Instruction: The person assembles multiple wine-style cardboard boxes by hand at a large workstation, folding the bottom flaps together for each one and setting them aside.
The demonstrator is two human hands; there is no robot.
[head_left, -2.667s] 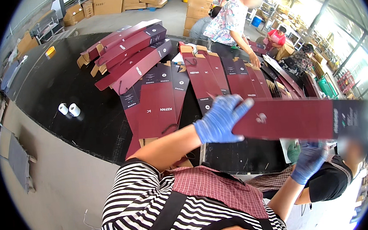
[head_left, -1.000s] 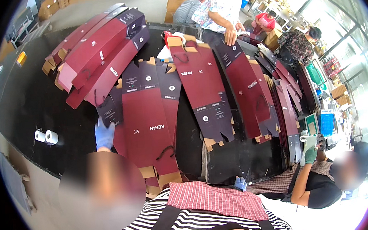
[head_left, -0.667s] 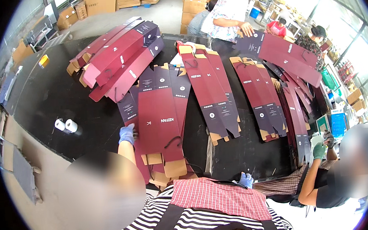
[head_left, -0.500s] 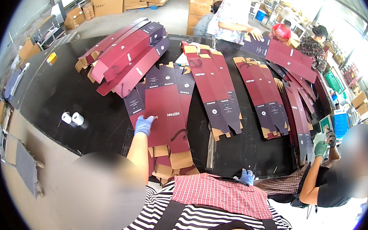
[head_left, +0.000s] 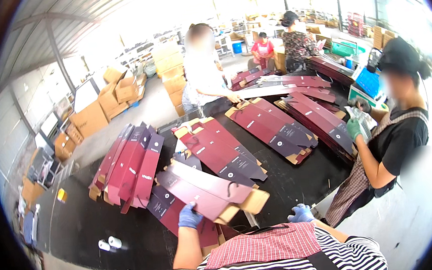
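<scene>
My left hand (head_left: 189,217), in a blue glove, grips the left edge of a maroon flattened gift box (head_left: 200,191). The box is lifted and tilted, its face shiny in the light, with a dark cord handle and tan cardboard flaps at the near right end. Under it lies another maroon and dark-blue box (head_left: 163,206), partly hidden. My right hand (head_left: 301,213), also blue-gloved, rests by the table's near edge, fingers apart and nothing in them. Beyond the lifted box is a pile of flat maroon boxes (head_left: 220,152).
Folded boxes (head_left: 133,167) lie heaped at the left of the black table (head_left: 143,245). Two white rolls (head_left: 115,242) stand near the left front. More flat boxes (head_left: 271,125) lie to the right. A co-worker (head_left: 370,158) stands close on my right; another person (head_left: 204,80) works across the table.
My left hand has raised the box from its pile and tilted it. The view has swung up and to the right. Across the table, the person's box has been lowered.
</scene>
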